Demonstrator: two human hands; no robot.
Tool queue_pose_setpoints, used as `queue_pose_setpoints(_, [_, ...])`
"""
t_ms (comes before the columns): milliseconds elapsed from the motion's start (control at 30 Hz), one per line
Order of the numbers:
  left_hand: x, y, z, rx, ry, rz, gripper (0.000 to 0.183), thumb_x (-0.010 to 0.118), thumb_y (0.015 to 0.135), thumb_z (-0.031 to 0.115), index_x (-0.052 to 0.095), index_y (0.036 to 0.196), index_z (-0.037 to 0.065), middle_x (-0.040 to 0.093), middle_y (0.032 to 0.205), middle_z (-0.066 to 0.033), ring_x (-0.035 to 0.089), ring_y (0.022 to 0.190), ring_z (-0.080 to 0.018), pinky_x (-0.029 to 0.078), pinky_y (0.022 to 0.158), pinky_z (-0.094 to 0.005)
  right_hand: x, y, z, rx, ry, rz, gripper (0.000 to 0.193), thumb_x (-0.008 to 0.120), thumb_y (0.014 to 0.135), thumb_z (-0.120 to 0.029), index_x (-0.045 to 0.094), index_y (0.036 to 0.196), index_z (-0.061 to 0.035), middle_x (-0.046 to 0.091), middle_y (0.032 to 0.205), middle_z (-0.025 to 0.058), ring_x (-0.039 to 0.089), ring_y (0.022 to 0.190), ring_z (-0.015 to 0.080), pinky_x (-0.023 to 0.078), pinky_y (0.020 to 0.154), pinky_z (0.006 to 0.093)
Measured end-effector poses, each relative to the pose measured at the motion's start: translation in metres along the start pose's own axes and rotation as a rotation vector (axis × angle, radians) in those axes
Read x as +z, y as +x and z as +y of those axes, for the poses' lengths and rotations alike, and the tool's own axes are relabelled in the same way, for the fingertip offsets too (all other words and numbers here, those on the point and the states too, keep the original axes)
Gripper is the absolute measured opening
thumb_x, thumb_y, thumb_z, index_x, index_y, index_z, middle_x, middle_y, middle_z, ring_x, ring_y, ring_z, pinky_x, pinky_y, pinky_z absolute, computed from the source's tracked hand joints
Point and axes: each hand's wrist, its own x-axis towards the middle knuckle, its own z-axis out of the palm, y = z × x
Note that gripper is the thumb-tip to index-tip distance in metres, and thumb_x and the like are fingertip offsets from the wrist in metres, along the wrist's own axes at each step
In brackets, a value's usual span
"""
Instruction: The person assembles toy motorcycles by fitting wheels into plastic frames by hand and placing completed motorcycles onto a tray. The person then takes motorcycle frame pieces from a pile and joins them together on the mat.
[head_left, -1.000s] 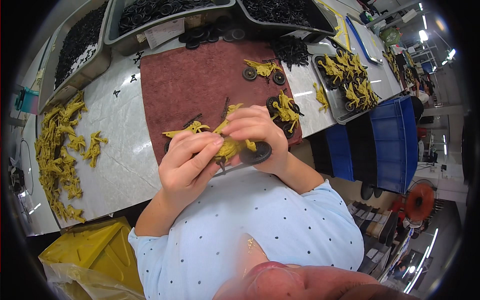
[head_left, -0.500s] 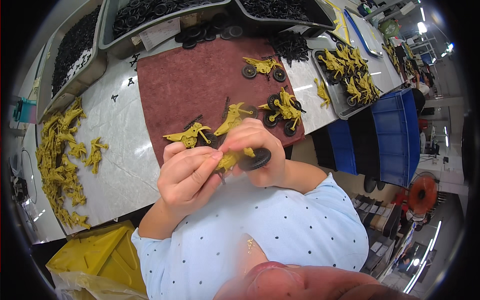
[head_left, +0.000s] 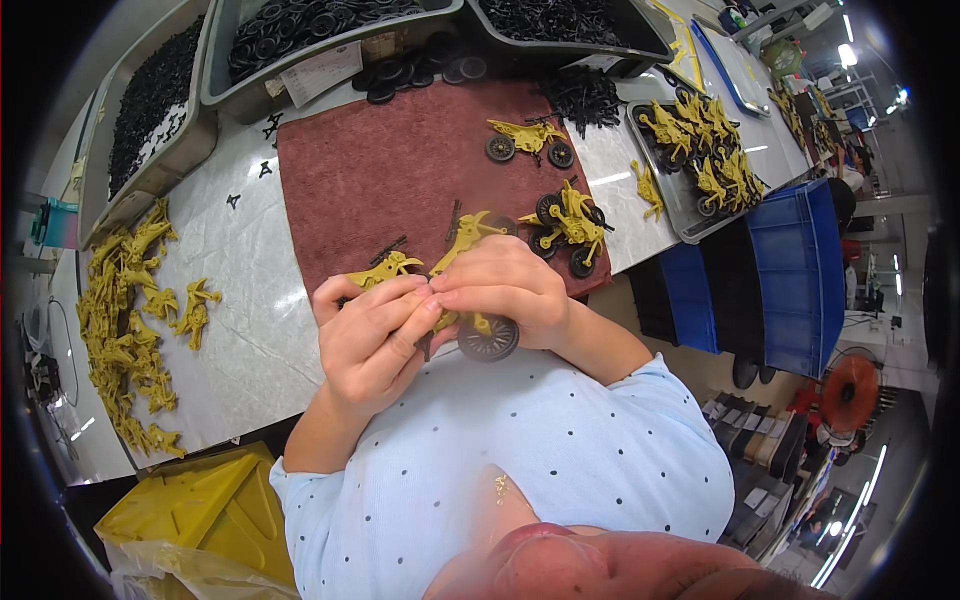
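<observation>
Pinching a yellow toy motorcycle [head_left: 470,325] over the table edge, your left hand [head_left: 375,340] and right hand [head_left: 505,290] both close on it, fingertips meeting; a black wheel [head_left: 488,340] shows below the right hand. Beyond, more yellow bikes [head_left: 565,218] on the maroon mat [head_left: 390,170]. Left, loose yellow frames [head_left: 125,320]. Farthest, grey trays of black wheels [head_left: 290,25].
</observation>
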Motion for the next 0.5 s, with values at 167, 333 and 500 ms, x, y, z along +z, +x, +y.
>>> queue_pose_setpoints(167, [0.004, 0.004, 0.001, 0.021, 0.058, -0.011, 0.033, 0.081, 0.066, 0.017, 0.071, 0.095, 0.005, 0.069, 0.085, -0.0022, 0.067, 0.085, -0.0194, 0.029, 0.071, -0.0327, 0.002, -0.002, 0.000, 0.058, 0.024, 0.064, 0.040, 0.081, 0.070, -0.014, 0.064, 0.104, -0.0023, 0.068, 0.102, 0.0108, 0.066, 0.088, 0.0246, 0.050, 0.076, 0.0359])
queue_pose_setpoints(333, [0.004, 0.011, -0.003, -0.125, -0.092, -0.008, 0.045, 0.082, 0.064, 0.021, 0.069, 0.101, 0.000, 0.069, 0.094, -0.0093, 0.066, 0.084, -0.0232, 0.041, 0.075, -0.0342, 0.002, -0.013, 0.004, 0.211, 0.236, 0.152, 0.040, 0.082, 0.070, -0.014, 0.064, 0.104, -0.0021, 0.069, 0.101, 0.0118, 0.067, 0.091, 0.0271, 0.051, 0.078, 0.0375])
queue_pose_setpoints(500, [0.004, 0.004, -0.001, -0.155, -0.179, -0.054, 0.052, 0.085, 0.057, 0.016, 0.068, 0.103, -0.002, 0.069, 0.095, -0.0124, 0.065, 0.083, -0.0253, 0.048, 0.069, -0.0323, -0.005, -0.020, 0.006, 0.227, 0.420, 0.155, 0.041, 0.081, 0.072, -0.016, 0.064, 0.106, -0.0017, 0.069, 0.102, 0.0141, 0.067, 0.093, 0.0281, 0.051, 0.081, 0.0393])
